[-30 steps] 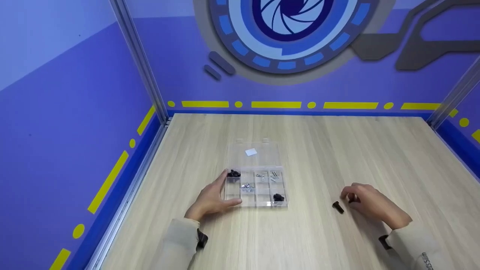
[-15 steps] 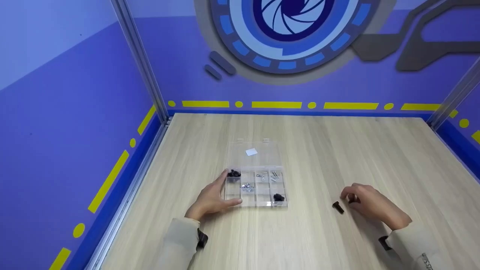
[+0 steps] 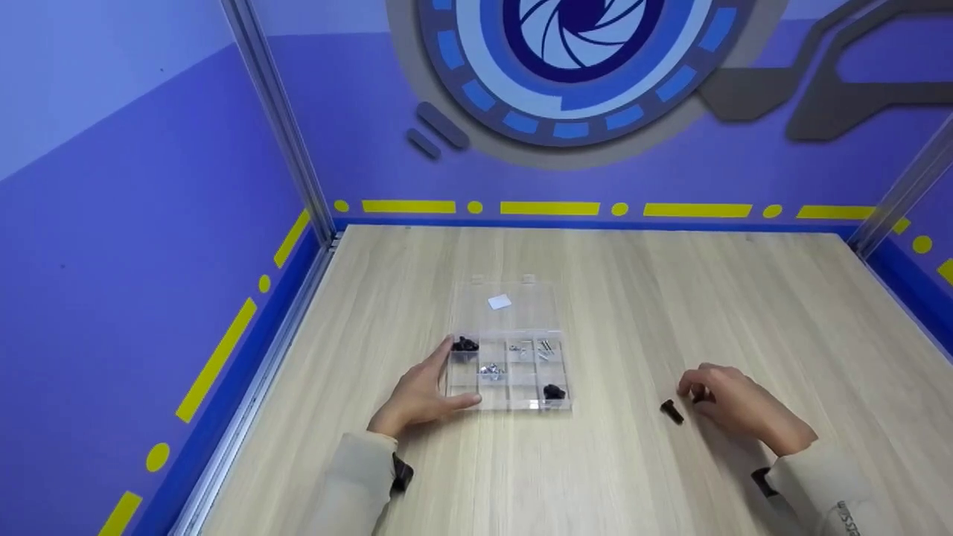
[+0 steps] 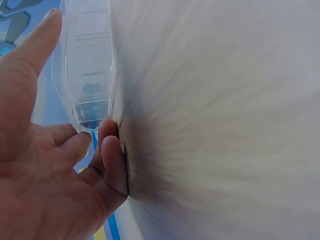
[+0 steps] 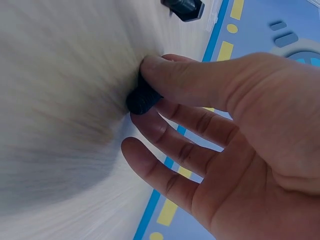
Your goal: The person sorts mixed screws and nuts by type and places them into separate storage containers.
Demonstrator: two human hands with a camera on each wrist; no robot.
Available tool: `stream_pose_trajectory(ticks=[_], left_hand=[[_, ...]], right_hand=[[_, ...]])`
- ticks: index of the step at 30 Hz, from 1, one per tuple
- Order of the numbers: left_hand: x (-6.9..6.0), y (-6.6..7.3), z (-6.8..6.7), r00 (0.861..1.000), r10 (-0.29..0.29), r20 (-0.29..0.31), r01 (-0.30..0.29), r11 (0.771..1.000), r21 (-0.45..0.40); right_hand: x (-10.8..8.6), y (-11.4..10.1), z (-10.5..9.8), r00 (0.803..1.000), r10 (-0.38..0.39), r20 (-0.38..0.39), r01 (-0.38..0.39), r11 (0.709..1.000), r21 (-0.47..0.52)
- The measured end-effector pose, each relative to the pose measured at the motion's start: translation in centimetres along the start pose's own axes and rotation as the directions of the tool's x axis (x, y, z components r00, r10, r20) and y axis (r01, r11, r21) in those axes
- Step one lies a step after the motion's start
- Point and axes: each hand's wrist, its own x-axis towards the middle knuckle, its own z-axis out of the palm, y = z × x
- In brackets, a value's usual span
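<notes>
A clear plastic compartment box (image 3: 520, 386) stands on the table with its lid (image 3: 528, 309) laid back. My left hand (image 3: 421, 394) holds the box's left side, thumb along the front and fingers by the side wall. At the right, my right hand (image 3: 737, 404) pinches a black bolt (image 5: 143, 100) between thumb and fingers, low at the tabletop; its head is mostly hidden. Another black bolt (image 3: 671, 412) lies on the table just left of that hand. In the box are black pieces (image 3: 465, 345), small shiny parts (image 3: 491, 371), silver screws (image 3: 546, 348) and a black clump (image 3: 553, 391).
The light wooden table (image 3: 618, 461) is bounded by a blue back wall (image 3: 357, 119) and side walls with metal corner posts (image 3: 279, 119). A small white label (image 3: 499, 301) sits on the lid.
</notes>
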Motion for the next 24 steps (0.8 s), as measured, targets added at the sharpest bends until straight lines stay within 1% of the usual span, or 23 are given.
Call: stream_pose_trajectory(ticks=[5, 9, 15, 24], left_hand=[[0.0, 0.0, -0.1, 1.0, 0.002, 0.004, -0.002, 1.0, -0.001], [-0.1, -0.1, -0.1, 1.0, 0.005, 0.01, -0.005, 1.0, 0.001], [-0.1, -0.1, -0.1, 1.0, 0.007, 0.014, -0.007, 1.0, -0.007], [0.0, -0.1, -0.1, 1.0, 0.015, 0.008, -0.015, 1.0, -0.014]], right_hand=[[0.0, -0.1, 0.0, 1.0, 0.013, 0.006, -0.013, 1.0, 0.008], [0.1, -0.2, -0.2, 0.999, 0.024, 0.031, -0.025, 1.0, 0.011], [0.5, -0.6, -0.9, 0.998, -0.007, 0.067, 0.006, 1.0, 0.013], [1.6, -1.8, -2.1, 0.993, -0.021, 0.116, 0.025, 0.999, -0.034]])
